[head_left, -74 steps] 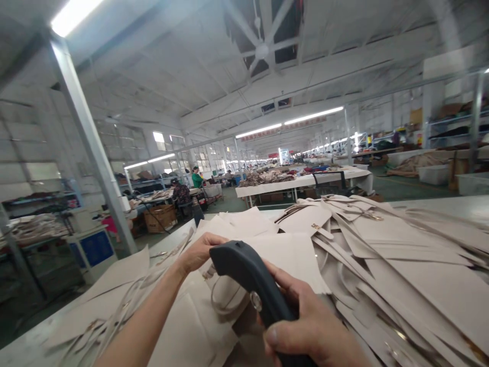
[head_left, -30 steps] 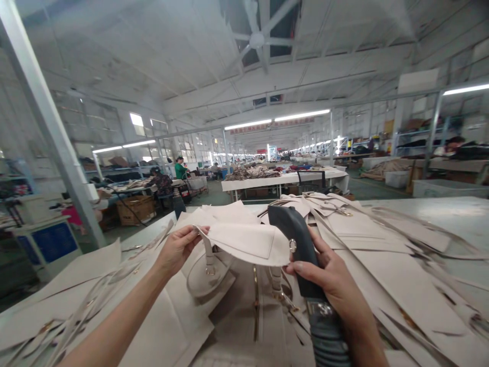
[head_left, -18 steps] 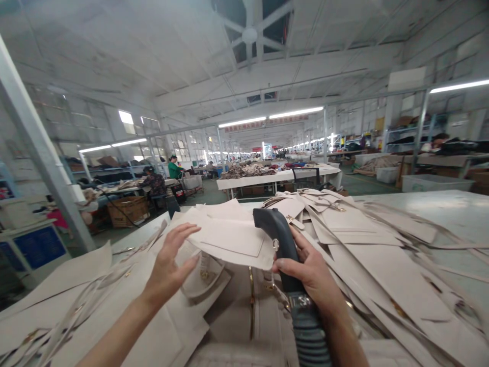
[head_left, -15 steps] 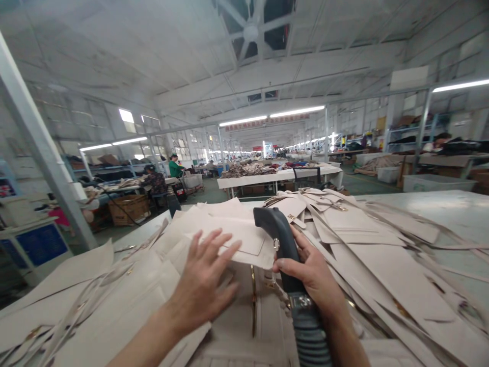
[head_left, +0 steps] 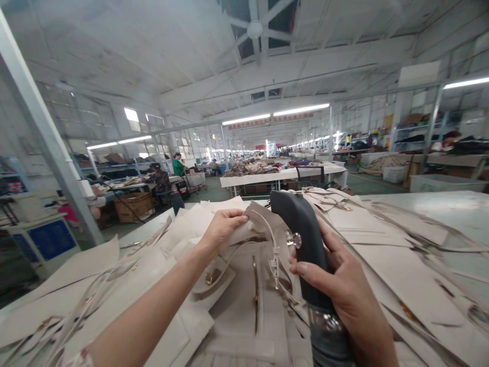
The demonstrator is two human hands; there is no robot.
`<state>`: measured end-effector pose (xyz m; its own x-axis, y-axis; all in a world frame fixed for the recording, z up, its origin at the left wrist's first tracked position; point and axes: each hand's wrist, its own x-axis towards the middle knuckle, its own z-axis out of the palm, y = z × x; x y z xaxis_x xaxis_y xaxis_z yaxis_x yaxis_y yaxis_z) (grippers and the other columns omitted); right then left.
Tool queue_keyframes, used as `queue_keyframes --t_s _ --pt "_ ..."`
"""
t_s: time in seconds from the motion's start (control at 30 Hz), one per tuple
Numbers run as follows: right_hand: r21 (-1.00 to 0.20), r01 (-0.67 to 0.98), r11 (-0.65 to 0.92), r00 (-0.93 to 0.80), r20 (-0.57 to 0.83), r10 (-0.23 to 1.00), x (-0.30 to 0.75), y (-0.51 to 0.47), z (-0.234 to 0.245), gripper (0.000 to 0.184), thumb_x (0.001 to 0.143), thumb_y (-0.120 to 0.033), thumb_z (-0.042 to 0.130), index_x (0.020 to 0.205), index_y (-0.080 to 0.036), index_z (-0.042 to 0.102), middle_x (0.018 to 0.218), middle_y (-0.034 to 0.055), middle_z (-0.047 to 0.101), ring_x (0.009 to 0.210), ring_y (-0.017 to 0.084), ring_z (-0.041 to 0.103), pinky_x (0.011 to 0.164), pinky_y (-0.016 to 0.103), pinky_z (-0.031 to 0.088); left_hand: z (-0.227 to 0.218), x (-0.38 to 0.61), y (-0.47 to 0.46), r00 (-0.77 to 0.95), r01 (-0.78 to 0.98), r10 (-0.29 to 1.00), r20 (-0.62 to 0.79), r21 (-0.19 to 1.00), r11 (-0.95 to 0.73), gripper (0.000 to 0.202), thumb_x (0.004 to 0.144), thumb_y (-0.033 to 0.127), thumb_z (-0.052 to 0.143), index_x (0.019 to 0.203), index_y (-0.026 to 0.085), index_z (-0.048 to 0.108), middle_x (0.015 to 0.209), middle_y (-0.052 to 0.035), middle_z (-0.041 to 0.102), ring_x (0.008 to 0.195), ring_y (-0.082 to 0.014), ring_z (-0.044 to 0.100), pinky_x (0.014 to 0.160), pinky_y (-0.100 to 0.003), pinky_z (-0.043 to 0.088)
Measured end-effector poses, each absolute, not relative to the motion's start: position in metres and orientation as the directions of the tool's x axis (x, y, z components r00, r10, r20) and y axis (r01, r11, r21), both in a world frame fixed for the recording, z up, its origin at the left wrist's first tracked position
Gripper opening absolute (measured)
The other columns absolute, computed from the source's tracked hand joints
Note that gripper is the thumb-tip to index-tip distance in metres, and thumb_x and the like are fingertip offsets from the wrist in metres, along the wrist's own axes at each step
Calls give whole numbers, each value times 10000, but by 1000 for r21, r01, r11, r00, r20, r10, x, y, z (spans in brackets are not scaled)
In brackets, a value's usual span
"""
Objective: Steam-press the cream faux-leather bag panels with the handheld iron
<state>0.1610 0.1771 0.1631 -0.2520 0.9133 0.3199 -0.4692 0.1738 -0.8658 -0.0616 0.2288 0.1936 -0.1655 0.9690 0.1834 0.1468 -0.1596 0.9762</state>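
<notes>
In my right hand (head_left: 344, 285) is a black vacuum-hose handle (head_left: 294, 219), its bent end pointing up and away from me. Below a metal collar, a ribbed hose (head_left: 328, 341) runs toward my body. My left hand (head_left: 225, 227) pinches the raised edge of a beige bag (head_left: 263, 214), to the left of the handle. A thin strap with metal fittings (head_left: 275, 260) hangs along the bag's opening. Lower down, a gold zipper (head_left: 255, 295) shows on the pale material. One metal ring (head_left: 297, 240) lies against the handle, close to my right thumb.
Loose beige bag panels and straps (head_left: 397, 255) are heaped on the right of the table (head_left: 458, 206). More flat beige pieces (head_left: 87, 265) lie at the left. Beyond stand another loaded table (head_left: 248, 179), a cardboard box (head_left: 134, 206) and a person in green (head_left: 178, 165).
My left hand went from spread fingers over the pieces to pinching the bag's edge, which is now lifted. The hose handle in my right hand shifted right.
</notes>
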Motion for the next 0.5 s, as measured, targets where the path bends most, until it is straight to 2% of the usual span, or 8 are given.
queue_keyframes --t_s 0.07,0.17,0.3,0.37,0.43,0.5 --pt "-899 -407 163 -249 281 927 161 169 168 764 626 -178 668 1310 -288 346 889 0 639 734 166 588 620 227 474 196 -62 229 -192 137 964 184 978 -159 270 570 263 686 794 112 682 695 -47 677 575 -145 587 545 -236 435" --pt "-936 -295 193 -289 280 915 156 162 172 798 600 -170 649 1326 -262 330 732 -20 619 610 158 554 492 213 429 199 -59 231 -186 160 959 214 970 -185 248 592 274 669 783 116 680 665 -39 668 554 -141 575 526 -233 423" --pt "-945 -235 229 -391 308 867 147 161 172 746 605 -116 600 1303 -252 377 683 -42 567 546 121 485 450 193 369 199 -53 228 -37 315 926 375 884 -345 198 632 285 636 722 114 676 662 -14 650 605 -129 557 580 -222 424" --pt "-944 -255 207 -382 295 875 146 162 171 746 604 -114 605 1302 -252 379 699 -39 569 554 121 485 464 199 381 197 -55 224 98 527 921 377 765 -369 179 644 287 615 677 121 673 623 7 631 596 -125 545 568 -212 417" --pt "-935 -308 175 -325 276 905 149 161 172 772 595 -140 632 1310 -255 363 715 -30 587 564 134 511 488 217 412 199 -63 226 190 764 926 327 542 -349 143 619 267 625 585 132 657 525 34 584 528 -115 521 512 -199 395" --pt "-917 -370 149 -260 256 931 154 159 173 793 581 -181 662 1310 -264 360 713 -21 608 559 143 533 500 228 434 215 -76 238 191 891 918 346 332 -311 117 566 212 657 491 130 622 441 45 529 474 -112 500 486 -204 381"
